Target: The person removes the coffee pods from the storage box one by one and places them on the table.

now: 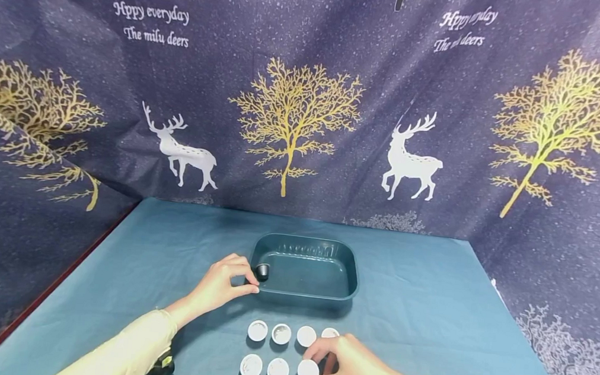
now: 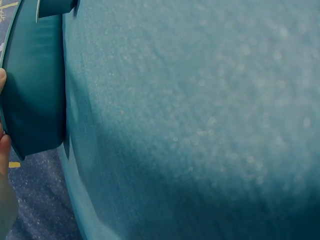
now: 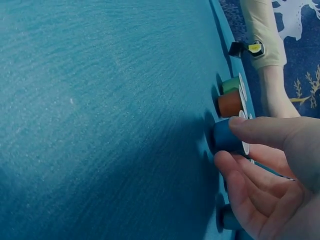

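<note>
My left hand [image 1: 227, 280] is at the front left corner of a dark green tray [image 1: 301, 299], with its thumb and finger spread at the rim. Just inside that corner lies a black coffee capsule [image 1: 262, 272], close to those fingertips. My right hand [image 1: 351, 367] pinches a blue coffee capsule [image 3: 227, 136] by its sides between thumb and fingers. That capsule's white lid [image 1: 307, 371] faces up, at the right end of the front row. Beside it are other white-lidded capsules, among them an orange one [image 3: 229, 103] and a green one [image 3: 231, 85].
Several capsules stand lid-up in two rows before the tray, including one [image 1: 258, 330] at the back left and one [image 1: 330, 333] partly behind my right hand. A blue-green cloth [image 1: 420, 287] covers the table. A printed curtain [image 1: 328, 172] hangs behind it.
</note>
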The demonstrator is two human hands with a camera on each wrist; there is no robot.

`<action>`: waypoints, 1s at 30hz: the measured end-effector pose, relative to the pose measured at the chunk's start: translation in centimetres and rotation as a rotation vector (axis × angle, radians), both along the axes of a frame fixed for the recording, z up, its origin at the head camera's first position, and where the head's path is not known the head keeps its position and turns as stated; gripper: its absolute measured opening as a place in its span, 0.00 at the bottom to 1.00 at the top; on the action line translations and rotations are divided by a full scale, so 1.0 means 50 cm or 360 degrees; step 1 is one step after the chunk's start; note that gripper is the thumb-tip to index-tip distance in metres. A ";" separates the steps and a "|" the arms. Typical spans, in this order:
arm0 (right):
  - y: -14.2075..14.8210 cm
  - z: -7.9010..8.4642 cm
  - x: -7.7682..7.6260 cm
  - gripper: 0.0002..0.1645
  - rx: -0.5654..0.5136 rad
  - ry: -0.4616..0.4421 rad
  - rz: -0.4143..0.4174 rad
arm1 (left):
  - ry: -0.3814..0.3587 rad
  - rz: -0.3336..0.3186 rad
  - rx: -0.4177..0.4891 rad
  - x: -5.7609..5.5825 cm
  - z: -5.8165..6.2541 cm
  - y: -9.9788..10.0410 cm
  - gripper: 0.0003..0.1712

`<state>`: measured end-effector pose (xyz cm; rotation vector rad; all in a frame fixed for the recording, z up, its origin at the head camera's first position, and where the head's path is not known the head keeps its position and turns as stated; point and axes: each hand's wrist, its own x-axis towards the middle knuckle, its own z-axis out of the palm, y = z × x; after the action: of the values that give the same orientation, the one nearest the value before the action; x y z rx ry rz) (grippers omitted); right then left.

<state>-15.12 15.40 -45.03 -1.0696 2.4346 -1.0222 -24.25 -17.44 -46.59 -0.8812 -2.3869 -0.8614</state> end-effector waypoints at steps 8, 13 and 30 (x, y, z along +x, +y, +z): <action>-0.002 0.003 0.003 0.21 0.0011 0.0014 -0.0021 | 0.0001 -0.0003 0.0006 0.001 0.001 0.001 0.09; 0.000 0.001 0.001 0.22 0.0005 0.0052 -0.0011 | -0.0003 -0.0006 0.0008 0.002 0.001 0.001 0.09; 0.017 0.085 -0.042 0.24 -0.0074 0.0057 -0.0030 | -0.0028 0.0014 -0.0008 0.001 0.000 0.000 0.10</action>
<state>-17.24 16.25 -40.76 -1.0904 2.4651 -1.0795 -24.19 -17.45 -46.59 -0.8678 -2.4069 -0.8637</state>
